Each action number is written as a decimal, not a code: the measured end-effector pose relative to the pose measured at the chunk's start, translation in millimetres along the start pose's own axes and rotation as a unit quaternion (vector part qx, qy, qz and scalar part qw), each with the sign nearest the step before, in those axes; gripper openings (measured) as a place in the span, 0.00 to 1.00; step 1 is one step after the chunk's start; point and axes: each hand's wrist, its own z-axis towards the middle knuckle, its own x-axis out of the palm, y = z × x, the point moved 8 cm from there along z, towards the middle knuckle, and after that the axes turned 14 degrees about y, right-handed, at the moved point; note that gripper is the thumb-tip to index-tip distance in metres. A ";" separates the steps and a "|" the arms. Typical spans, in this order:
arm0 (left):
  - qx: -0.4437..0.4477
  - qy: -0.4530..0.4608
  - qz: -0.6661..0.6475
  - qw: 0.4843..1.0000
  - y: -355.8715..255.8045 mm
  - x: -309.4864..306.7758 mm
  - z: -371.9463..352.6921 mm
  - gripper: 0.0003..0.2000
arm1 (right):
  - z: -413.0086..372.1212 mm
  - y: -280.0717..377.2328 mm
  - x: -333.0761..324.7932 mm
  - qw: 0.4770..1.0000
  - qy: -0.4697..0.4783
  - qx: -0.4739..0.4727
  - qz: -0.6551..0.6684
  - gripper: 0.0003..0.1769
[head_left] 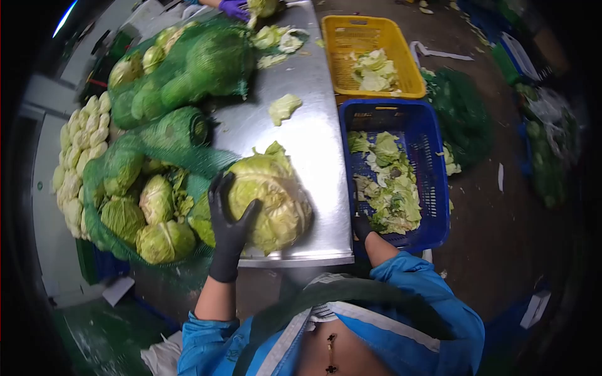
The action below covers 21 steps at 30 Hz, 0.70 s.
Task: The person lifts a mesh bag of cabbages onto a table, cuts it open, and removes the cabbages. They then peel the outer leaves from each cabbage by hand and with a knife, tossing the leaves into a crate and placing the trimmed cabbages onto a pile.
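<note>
My left hand [231,216], in a black glove, grips a large pale green cabbage [273,203] from its left side, thumb and fingers apart around it. The cabbage sits on the metal table [313,182] near the front edge. My right hand [362,227], also in a black glove, is low between the table edge and the blue crate [442,188]. Its fingers are mostly hidden, and I cannot tell what they hold. Left of the cabbage, an opened green mesh sack [94,200] spills several cabbages [164,241]. Loose leaves [395,197] lie in the blue crate.
A full green mesh sack [207,62] lies farther back, with a loose leaf [285,108] nearby. Pale cabbages [78,144] are stacked at the left. Beyond the blue crate stands a yellow crate [407,56] holding leaves. Another person's purple-gloved hand [234,9] touches a cabbage [263,7].
</note>
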 end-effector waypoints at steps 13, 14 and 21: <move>-0.011 0.217 0.087 0.972 12.8 1.8 6.0 0.52 | -176.3 284.6 -21.4 0.970 0.109 -0.217 0.011 0.16; -0.017 0.247 0.080 0.965 7.2 1.5 8.6 0.50 | -185.9 284.7 -6.3 0.965 0.141 -0.213 0.057 0.16; -0.149 0.107 -0.418 0.890 48.8 18.7 -11.3 0.41 | -195.5 240.8 115.4 0.877 0.319 -0.060 0.354 0.13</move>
